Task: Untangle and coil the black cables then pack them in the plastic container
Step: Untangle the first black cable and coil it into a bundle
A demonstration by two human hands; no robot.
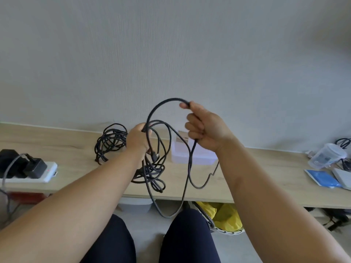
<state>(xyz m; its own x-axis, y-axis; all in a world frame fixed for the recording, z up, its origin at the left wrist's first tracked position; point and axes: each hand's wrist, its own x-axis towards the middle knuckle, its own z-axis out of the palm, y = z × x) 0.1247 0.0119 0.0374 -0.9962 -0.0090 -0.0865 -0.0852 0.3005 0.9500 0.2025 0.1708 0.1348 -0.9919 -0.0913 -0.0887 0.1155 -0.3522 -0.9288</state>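
Note:
My left hand point(139, 143) grips a bundle of loose loops of a black cable point(153, 168) above the wooden table point(76, 158). A strand arcs up from that hand to my right hand point(204, 128), which holds it in curled fingers, higher and to the right. Below my right hand the cable hangs past the table's front edge in a long loop between my knees. A second tangled black cable point(111, 143) lies on the table behind my left hand. The clear plastic container point(193, 155) stands on the table under my right hand, partly hidden by it.
A white power strip point(40, 172) with black adapters sits at the table's left end. At the right end are a clear plastic jar point(326, 156), a blue packet point(322, 178) and more black cable. A basket with yellow bags point(226, 217) stands under the table.

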